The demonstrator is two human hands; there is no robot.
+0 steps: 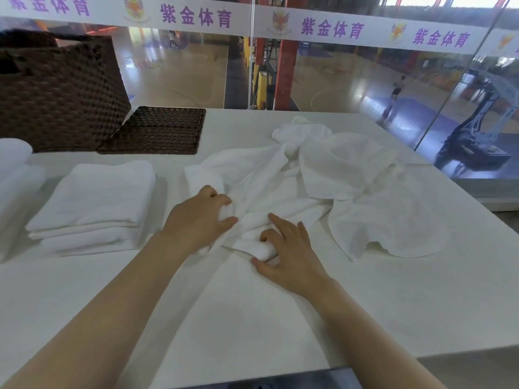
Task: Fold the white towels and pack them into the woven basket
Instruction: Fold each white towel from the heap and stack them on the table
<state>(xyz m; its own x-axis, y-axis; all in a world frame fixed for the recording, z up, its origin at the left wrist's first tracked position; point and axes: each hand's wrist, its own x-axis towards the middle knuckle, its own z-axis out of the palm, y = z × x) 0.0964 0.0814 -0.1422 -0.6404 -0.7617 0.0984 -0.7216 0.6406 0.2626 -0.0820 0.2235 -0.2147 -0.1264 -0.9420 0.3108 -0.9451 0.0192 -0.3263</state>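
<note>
This is a sports hall, seen from a white table [252, 318] set against a glass wall [337, 80]. Beyond the glass lies a glossy wooden court floor [182, 77] with painted lines and purple zones. A wheeled basketball stand [483, 130] sits far right, and a white banner [323, 26] with purple Chinese characters and crests runs along the top.

Towels [280, 178] soft matt cloth; basket [61, 91] rough woven.

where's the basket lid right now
In the head view the flat woven lid lies on the white table at the far left, leaning against the woven basket, beyond the stack of folded towels.
</note>
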